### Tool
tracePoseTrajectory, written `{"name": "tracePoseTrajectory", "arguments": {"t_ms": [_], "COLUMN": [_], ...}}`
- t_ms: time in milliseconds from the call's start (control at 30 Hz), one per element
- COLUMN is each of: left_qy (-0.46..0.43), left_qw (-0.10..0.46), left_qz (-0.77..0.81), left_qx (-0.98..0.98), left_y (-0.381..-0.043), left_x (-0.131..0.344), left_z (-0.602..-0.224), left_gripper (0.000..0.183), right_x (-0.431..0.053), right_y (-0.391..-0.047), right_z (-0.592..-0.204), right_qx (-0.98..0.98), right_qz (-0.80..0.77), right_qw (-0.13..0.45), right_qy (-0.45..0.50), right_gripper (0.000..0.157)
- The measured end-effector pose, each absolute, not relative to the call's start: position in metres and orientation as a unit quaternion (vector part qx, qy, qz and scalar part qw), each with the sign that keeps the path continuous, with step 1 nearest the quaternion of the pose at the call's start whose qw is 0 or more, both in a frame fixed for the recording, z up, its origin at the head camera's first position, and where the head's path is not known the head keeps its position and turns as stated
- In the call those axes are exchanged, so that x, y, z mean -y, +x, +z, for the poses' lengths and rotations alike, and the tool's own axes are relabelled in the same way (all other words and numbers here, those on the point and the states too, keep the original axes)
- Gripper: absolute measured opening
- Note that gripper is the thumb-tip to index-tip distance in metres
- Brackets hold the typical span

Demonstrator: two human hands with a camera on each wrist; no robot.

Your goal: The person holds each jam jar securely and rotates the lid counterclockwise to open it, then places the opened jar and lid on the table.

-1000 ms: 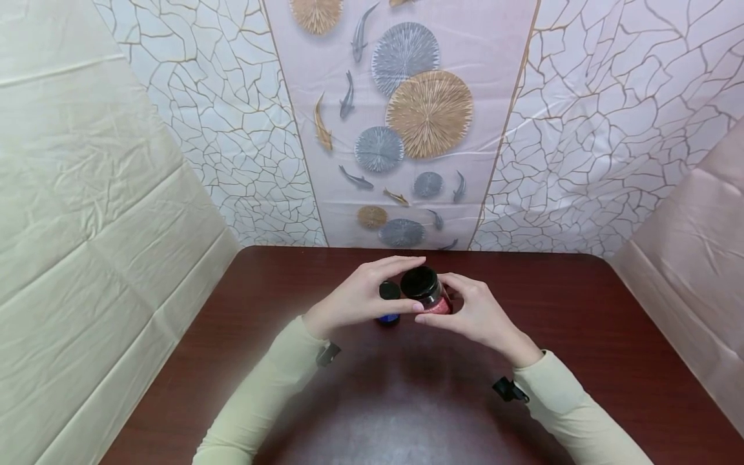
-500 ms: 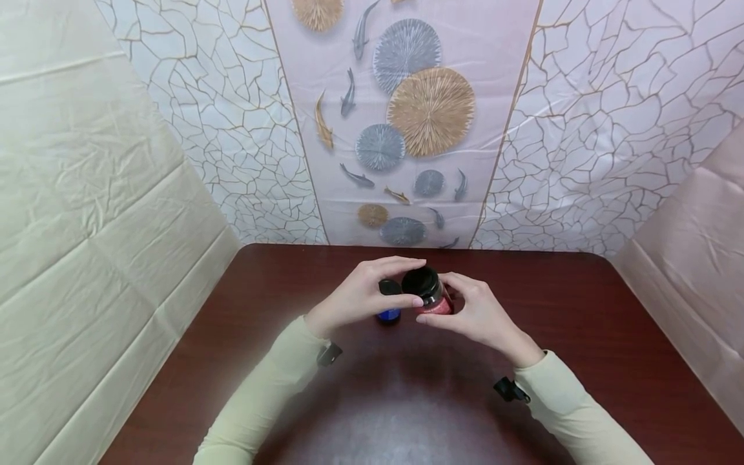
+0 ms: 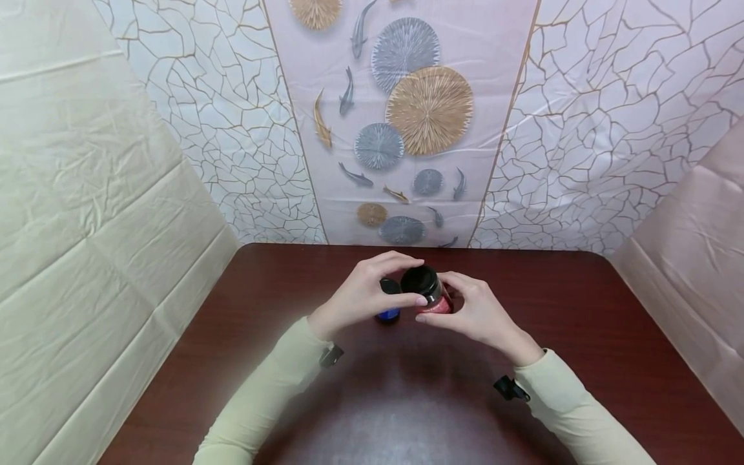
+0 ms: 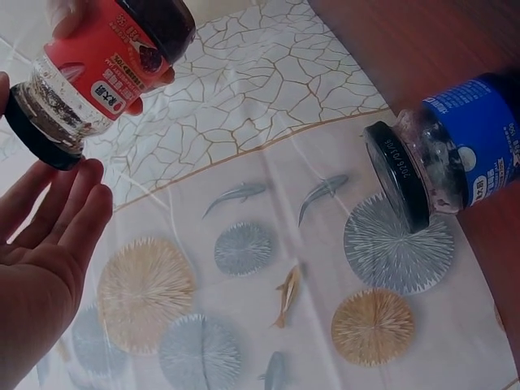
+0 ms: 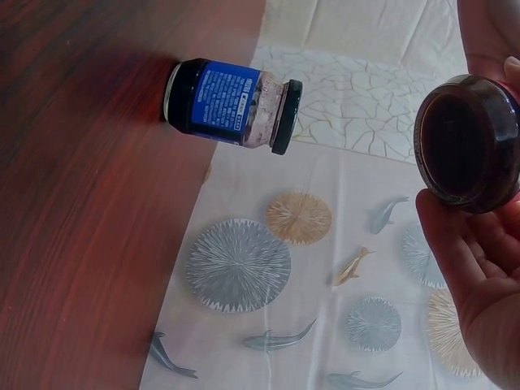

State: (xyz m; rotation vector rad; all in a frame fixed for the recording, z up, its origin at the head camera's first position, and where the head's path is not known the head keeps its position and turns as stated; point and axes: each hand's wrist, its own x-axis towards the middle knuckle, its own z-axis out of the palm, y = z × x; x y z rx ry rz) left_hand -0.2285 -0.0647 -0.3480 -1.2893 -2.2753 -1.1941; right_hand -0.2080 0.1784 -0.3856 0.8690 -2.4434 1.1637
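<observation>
A glass jar with a red label (image 4: 110,61) is raised and tilted between my hands, its black lid (image 3: 419,280) facing my left hand. Thumb and fingers of my left hand (image 3: 365,292) hold that lid by its edge. My right hand (image 3: 475,309) grips the jar's body, its thumb at the near side. In the right wrist view the jar's dark round base (image 5: 459,150) shows, with dark contents inside. A second jar, with a blue label (image 5: 218,101) and a black lid, stands upright on the table, just behind my left hand in the head view.
The dark red-brown table (image 3: 372,413) has a glossy top, its back edge meeting a patterned cloth backdrop (image 3: 401,161). Pale cloth walls (image 3: 104,226) rise at both sides. Small black devices are strapped at both wrists.
My left thumb has shifted slightly along the lid's near edge, and the left wrist has turned a little. The right hand and the blue-labelled jar stay in place.
</observation>
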Motion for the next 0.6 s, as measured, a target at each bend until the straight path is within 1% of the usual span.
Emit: {"name": "tracePoseTrajectory", "arguments": {"t_ms": [267,600], "left_qy": [-0.434,-0.412], "left_qw": [0.148,0.139], "left_qz": [-0.408,-0.403], "left_qx": [0.79,0.805], "left_y": [-0.2273,-0.2258], "left_x": [0.0613,0.0582], "left_z": [-0.3476,-0.346], "left_gripper": [0.058,0.055], "right_x": [-0.1783,-0.1786], "right_y": [-0.2065,-0.2055], "right_z": [-0.384,-0.3843], "right_qx": [0.854,0.857], "right_qz": [0.397,0.391], "right_qw": [0.149,0.157], "right_qy": [0.3,0.297], "right_gripper": [0.058,0.057]}}
